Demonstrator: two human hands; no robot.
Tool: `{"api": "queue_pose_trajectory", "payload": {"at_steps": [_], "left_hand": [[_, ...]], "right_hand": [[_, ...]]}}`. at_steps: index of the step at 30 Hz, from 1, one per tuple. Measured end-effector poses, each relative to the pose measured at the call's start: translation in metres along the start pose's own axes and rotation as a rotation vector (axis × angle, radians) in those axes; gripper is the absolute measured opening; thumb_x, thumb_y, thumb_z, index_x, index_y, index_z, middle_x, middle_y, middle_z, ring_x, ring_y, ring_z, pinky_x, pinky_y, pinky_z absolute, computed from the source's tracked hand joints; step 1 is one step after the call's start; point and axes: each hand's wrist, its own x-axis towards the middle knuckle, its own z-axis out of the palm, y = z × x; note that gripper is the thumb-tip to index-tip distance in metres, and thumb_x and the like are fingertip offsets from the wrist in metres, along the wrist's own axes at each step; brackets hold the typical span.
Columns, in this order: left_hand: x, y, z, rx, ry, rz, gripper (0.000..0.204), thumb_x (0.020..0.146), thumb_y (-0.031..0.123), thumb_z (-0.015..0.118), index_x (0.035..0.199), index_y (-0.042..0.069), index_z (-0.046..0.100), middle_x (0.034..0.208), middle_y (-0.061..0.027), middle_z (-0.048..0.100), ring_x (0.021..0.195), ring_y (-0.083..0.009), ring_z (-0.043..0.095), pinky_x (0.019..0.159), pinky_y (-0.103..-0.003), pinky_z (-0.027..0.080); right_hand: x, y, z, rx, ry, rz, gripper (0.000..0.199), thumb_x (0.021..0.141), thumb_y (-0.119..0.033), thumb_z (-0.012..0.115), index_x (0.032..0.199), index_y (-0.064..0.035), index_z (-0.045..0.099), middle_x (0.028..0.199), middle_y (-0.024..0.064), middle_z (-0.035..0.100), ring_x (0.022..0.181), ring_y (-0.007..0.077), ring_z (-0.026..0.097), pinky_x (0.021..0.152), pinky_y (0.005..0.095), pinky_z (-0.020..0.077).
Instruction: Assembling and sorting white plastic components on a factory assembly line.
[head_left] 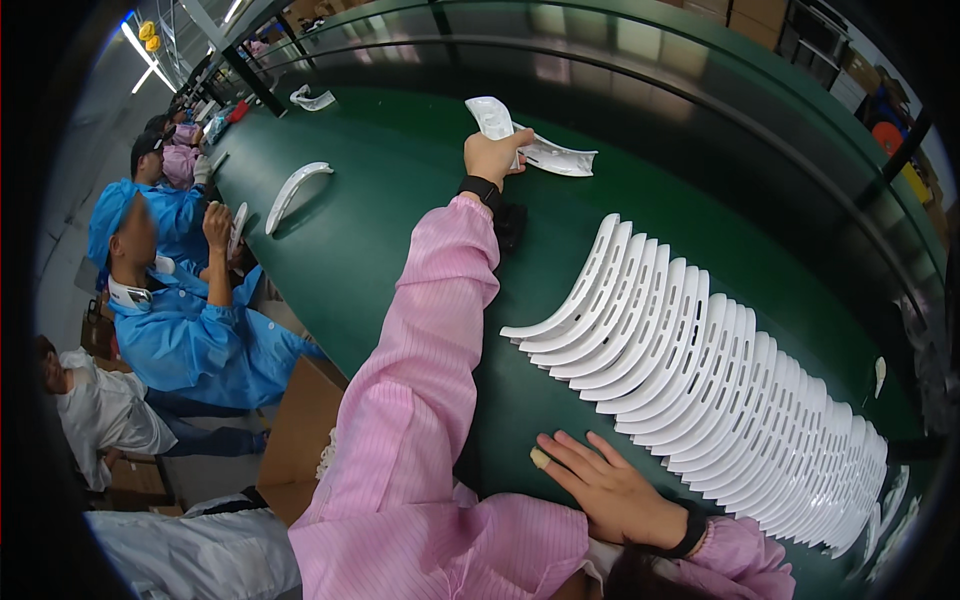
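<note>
My left hand (pixel 492 158) is stretched far out over the green table, thumb and fingers closed on a white curved plastic piece (pixel 488 115). Right beside it lies a second glossy white curved piece (pixel 562 159); whether my fingers also touch that one I cannot tell. My right hand (pixel 612 492) rests on the table close to my body, fingers apart and holding nothing, a yellowish cover on one fingertip. Just beyond it runs a long row of nested white curved pieces (pixel 690 370) with slots along them.
Another white curved piece (pixel 296 196) lies to the left on the table (pixel 400 140), and one more (pixel 312 98) sits farther back. A small dark object (pixel 512 226) is by my left wrist. People in blue (pixel 185 320) work along the left edge, near an open cardboard box (pixel 300 435).
</note>
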Motion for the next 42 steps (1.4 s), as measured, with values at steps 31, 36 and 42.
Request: {"api": "queue_pose_trajectory", "payload": {"at_steps": [31, 36, 42], "left_hand": [[-0.011, 0.021, 0.058, 0.05, -0.299, -0.204, 0.037, 0.074, 0.02, 0.081, 0.104, 0.006, 0.064, 0.098, -0.006, 0.067, 0.091, -0.0211, 0.066, 0.079, -0.039, 0.056], [0.004, -0.01, 0.058, 0.065, -0.493, -0.11, 0.034, 0.09, 0.01, 0.057, 0.122, 0.019, 0.066, 0.128, -0.0094, 0.056, 0.111, -0.0235, 0.058, 0.094, -0.038, 0.052], [0.064, 0.009, -0.002, -0.147, -0.228, 0.004, 0.035, 0.094, 0.031, 0.056, 0.124, 0.014, 0.064, 0.138, -0.0021, 0.048, 0.129, -0.017, 0.041, 0.1, -0.043, 0.043]], "right_hand": [[-0.005, 0.004, 0.006, 0.012, 0.037, 0.001, 0.077, 0.082, -0.023, 0.063, 0.148, -0.0047, 0.029, 0.156, 0.0121, 0.026, 0.146, 0.0253, 0.022, 0.118, 0.0438, 0.0178], [-0.014, 0.029, 0.046, 0.106, 0.331, -0.131, 0.084, 0.072, -0.023, 0.072, 0.142, 0.0034, 0.034, 0.152, 0.0235, 0.027, 0.144, 0.0334, 0.024, 0.118, 0.048, 0.0171], [-0.004, 0.035, 0.083, 0.001, 0.665, -0.242, 0.069, 0.076, -0.036, 0.068, 0.13, 0.0021, 0.048, 0.136, 0.0246, 0.048, 0.132, 0.0366, 0.043, 0.112, 0.0475, 0.0305]]}}
